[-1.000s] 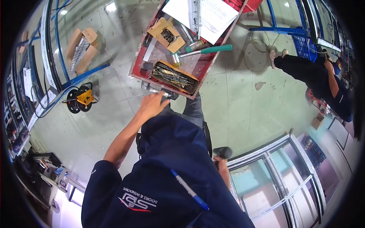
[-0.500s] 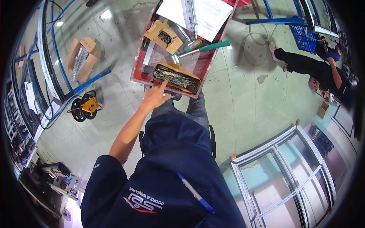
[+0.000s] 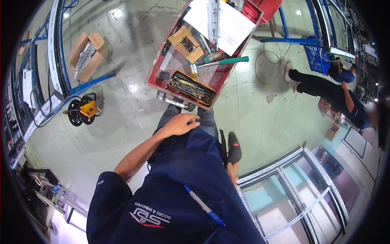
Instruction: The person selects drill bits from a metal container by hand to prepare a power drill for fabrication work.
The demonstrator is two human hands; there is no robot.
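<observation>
Over my thighs, short of the tray, my left hand (image 3: 182,124) hovers with its fingers loosely bent and the thumb apart from them. Nothing shows between them. Just beyond it, an oblong box of drill bits (image 3: 192,88) sits at the near edge of the red tray (image 3: 151,77). My right hand (image 3: 232,167) hangs low by my side, where mostly the wrist shows. A black item with a red mark (image 3: 234,148) covers the fingers; I cannot tell if it is a glove or a held tool.
In the tray lie a green-handled hammer (image 3: 227,61), a small carton (image 3: 187,44) and papers (image 3: 235,28). A cable reel (image 3: 87,110) and a carton of metal strips (image 3: 84,57) stand left. Another person (image 3: 325,83) is at right, above a window frame (image 3: 292,191).
My left hand has drawn back from the drill bit box toward my body. My right wrist and the black item have come into view. The tray appears slightly further right.
</observation>
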